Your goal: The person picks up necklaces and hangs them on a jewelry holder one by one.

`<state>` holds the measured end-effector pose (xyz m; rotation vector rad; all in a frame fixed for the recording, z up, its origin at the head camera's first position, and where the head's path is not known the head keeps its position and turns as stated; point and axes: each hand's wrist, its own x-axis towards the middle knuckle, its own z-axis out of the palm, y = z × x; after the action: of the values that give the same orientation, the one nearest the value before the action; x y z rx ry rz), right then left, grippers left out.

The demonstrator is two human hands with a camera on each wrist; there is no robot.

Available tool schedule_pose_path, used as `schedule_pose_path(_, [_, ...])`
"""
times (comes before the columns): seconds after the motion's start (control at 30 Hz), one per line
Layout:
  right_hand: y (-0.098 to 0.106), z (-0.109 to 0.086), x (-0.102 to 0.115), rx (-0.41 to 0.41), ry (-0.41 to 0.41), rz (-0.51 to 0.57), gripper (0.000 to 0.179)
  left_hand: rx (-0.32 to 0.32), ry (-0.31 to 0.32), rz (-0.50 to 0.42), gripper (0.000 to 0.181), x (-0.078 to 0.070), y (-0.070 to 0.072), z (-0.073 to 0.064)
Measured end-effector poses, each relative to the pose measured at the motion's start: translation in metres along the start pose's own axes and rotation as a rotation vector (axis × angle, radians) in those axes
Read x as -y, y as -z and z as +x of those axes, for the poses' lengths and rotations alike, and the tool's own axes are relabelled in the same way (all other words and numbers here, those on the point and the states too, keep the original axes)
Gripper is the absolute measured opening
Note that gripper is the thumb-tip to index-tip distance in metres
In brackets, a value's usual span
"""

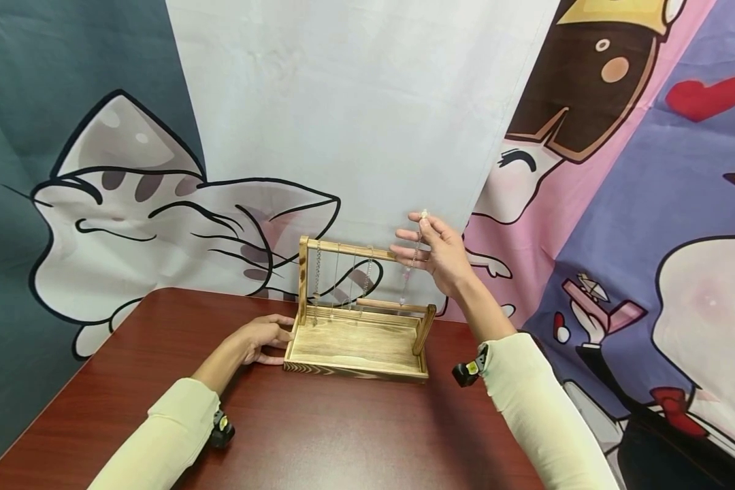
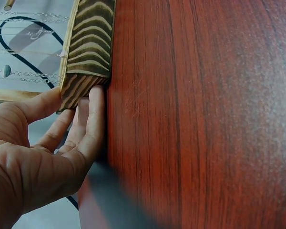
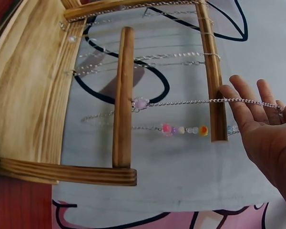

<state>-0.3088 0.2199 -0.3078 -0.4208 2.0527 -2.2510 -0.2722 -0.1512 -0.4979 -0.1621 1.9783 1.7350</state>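
A wooden jewelry stand (image 1: 355,371) with a tray base sits on the table. Its left end is held by my left hand (image 1: 260,340); in the left wrist view the thumb and fingers (image 2: 96,119) lie against the tray's corner. Above the right end of the upper bar (image 1: 350,250), my right hand (image 1: 446,257) pinches the top of a beaded chain necklace (image 1: 406,275), its other fingers spread. In the right wrist view the silver chain (image 3: 181,102) runs past the upper bar, with colored beads (image 3: 167,129) on a strand beyond. The pinching fingertips are partly cut off there.
Several thin chains (image 1: 317,272) hang from the upper bar's left and middle. A lower wooden bar (image 1: 395,305) spans the right side in front. Behind the reddish-brown table (image 1: 343,435) hangs a cartoon-printed cloth (image 1: 343,122).
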Motion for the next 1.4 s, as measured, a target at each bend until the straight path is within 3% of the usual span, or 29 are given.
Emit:
schedule_pose_path(0.57, [-0.017,-0.007,-0.029,0.061,-0.043,-0.053,0.05,0.002,0.002,-0.008,0.061,-0.001,0.001,0.0])
schedule_pose_path(0.83, [-0.02,-0.01,-0.047,0.04,-0.021,-0.117,0.029,0.004,0.0,0.003,0.062,-0.001,0.0,-0.001])
schedule_pose_path(1.13, [-0.019,-0.016,-0.063,-0.009,-0.014,-0.28,0.043,0.003,0.006,0.003,0.062,-0.003,0.0,-0.001])
schedule_pose_path(1.4, [-0.016,-0.02,-0.068,-0.02,-0.016,-0.336,0.043,-0.002,0.015,-0.009,0.062,-0.003,0.001,-0.001])
